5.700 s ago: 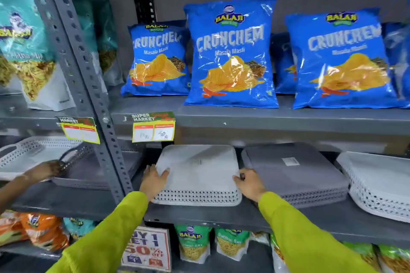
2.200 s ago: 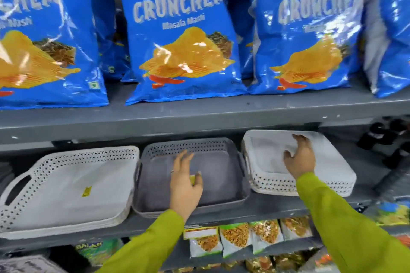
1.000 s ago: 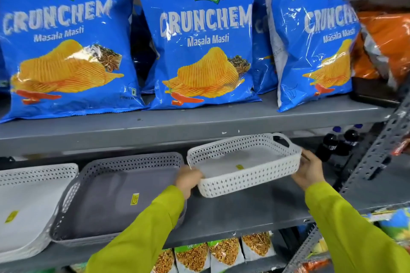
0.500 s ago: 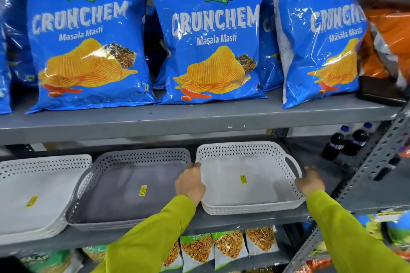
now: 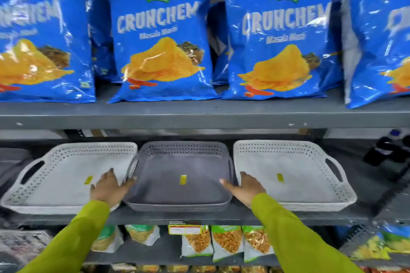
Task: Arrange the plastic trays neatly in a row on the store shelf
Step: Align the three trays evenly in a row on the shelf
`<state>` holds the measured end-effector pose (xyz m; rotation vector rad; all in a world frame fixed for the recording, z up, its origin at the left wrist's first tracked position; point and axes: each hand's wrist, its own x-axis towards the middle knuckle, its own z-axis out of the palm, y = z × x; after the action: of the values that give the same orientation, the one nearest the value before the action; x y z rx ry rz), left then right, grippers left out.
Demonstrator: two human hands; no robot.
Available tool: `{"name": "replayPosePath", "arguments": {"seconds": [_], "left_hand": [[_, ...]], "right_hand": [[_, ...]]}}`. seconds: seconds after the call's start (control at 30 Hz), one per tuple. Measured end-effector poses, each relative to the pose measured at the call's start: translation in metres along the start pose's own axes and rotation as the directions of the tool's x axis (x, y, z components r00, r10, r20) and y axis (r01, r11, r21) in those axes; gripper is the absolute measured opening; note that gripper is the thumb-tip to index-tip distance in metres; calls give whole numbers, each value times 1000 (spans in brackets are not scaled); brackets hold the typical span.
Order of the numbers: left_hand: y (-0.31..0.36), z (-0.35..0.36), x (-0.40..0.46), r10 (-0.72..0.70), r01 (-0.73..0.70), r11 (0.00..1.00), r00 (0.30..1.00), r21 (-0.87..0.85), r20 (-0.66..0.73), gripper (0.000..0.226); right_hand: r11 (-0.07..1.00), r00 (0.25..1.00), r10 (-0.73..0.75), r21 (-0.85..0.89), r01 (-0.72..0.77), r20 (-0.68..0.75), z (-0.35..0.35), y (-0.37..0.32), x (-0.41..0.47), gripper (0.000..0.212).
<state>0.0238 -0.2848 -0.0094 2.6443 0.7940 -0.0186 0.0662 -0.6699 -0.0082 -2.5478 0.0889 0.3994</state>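
Note:
Three perforated plastic trays lie face up side by side on the grey middle shelf [image 5: 199, 217]. A white tray [image 5: 62, 175] is at the left, a dark grey tray [image 5: 184, 162] in the middle, and another white tray [image 5: 295, 166] at the right. Each carries a small yellow sticker. My left hand [image 5: 109, 188] rests at the grey tray's left rim, thumb against it, fingers over the left white tray. My right hand [image 5: 245, 189] presses against the grey tray's right rim, overlapping the right white tray's edge. Both hands have fingers spread and bracket the grey tray.
Blue Crunchem chip bags [image 5: 162, 42] fill the shelf above. Dark bottles [image 5: 386, 148] stand at the right end of the tray shelf. Snack packets [image 5: 224, 244] and a price tag [image 5: 185, 228] sit on the shelf below.
My hands left the right white tray, which now lies flat on the shelf, and moved left to either side of the grey tray. The view shifted left.

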Motion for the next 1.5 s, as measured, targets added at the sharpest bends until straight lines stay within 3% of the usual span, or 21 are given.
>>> {"name": "replayPosePath", "arguments": {"seconds": [0.07,0.13,0.23,0.37,0.5,0.8,0.93,1.07,1.5], "left_hand": [[-14,2,7,14,-18,1000,968,13,252,95],[-20,3,10,95,-103,995,937,5,336,84],[-17,5,8,197,-201,979,927,-23,318,61],[-20,9,8,258,-270,963,930,11,263,52],[-22,9,18,293,-306,952,929,21,226,43],[-4,-1,54,306,-318,948,931,30,201,41],[-3,-3,55,294,-304,952,936,27,196,41],[-8,0,48,288,-299,954,938,28,190,43],[-26,-1,16,279,-294,955,931,31,235,46]], "right_hand": [[1000,999,26,-16,-26,31,14,-8,-5,82],[994,998,67,-83,-65,14,23,-16,-5,66],[984,995,96,-148,-97,-14,27,-20,-5,62],[973,996,83,-213,-88,-32,32,-21,-3,67],[973,996,70,-216,-82,-61,35,-27,2,55],[971,993,81,-220,-97,-82,26,-57,35,70],[974,991,99,-197,-115,-91,27,-57,36,67],[983,994,59,-171,-75,-96,34,-50,30,42],[967,993,62,-239,-84,-100,45,-33,3,44]]}}
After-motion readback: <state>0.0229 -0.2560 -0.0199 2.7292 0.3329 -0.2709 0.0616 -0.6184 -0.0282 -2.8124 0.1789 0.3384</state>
